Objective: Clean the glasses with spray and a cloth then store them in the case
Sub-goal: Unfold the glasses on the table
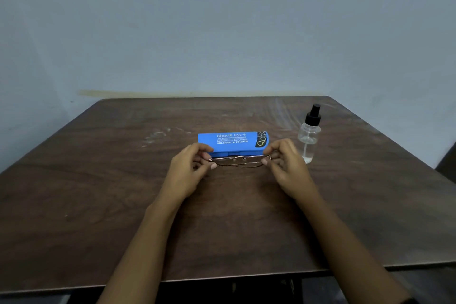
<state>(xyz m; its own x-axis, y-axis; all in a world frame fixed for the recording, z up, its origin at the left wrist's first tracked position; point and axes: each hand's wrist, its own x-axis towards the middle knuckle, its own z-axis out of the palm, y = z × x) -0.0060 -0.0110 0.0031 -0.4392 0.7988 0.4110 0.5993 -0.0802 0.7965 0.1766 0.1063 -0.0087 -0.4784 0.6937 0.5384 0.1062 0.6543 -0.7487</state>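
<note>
Thin metal-framed glasses (238, 161), folded flat, hang just above the table between my two hands. My left hand (190, 170) pinches their left end and my right hand (283, 163) pinches their right end. Directly behind them lies a blue glasses case (232, 143) with white print on its lid; whether it stands ajar I cannot tell. A clear spray bottle (309, 133) with a black pump top stands upright to the right of the case, close to my right hand. No cloth is in view.
The brown wooden table (98, 192) has its near edge just below my forearms and its far edge against a pale blue wall. A dark object (447, 163) shows at the right edge of the view.
</note>
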